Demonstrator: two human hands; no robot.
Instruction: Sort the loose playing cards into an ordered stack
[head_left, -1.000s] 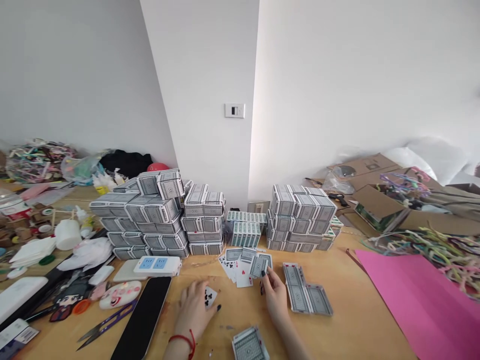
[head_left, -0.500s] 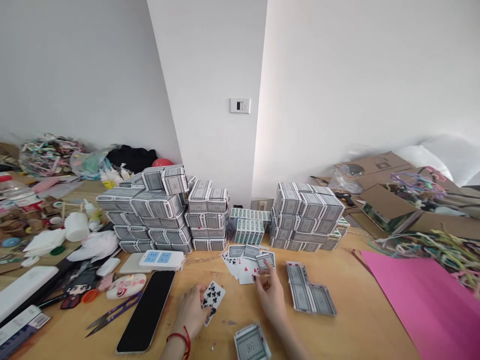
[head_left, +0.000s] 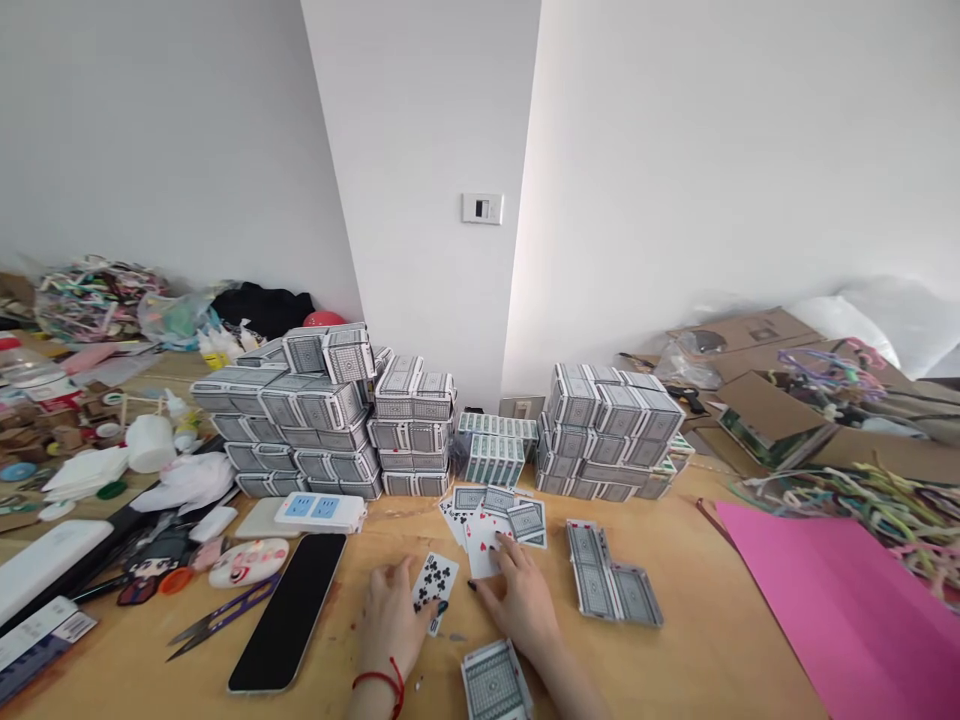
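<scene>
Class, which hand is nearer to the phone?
The left. The left hand is to the right of the phone, a gap between them; the right hand is farther right, beyond the left hand.

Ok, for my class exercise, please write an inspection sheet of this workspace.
Surface: wooden table with a small grey fleck.
Job's things: clubs card; face-up red-suited card; grey-backed cards; stacked card blocks behind.
Clutter: phone, purple-handled snips, pink sheet.
Grippers: left hand, thumb on clubs card; right hand, fingers at red-suited card, contact unclear.
Cables: power strip; no cord clearly seen.
Surroundings: pale walls, cardboard box at right.
</scene>
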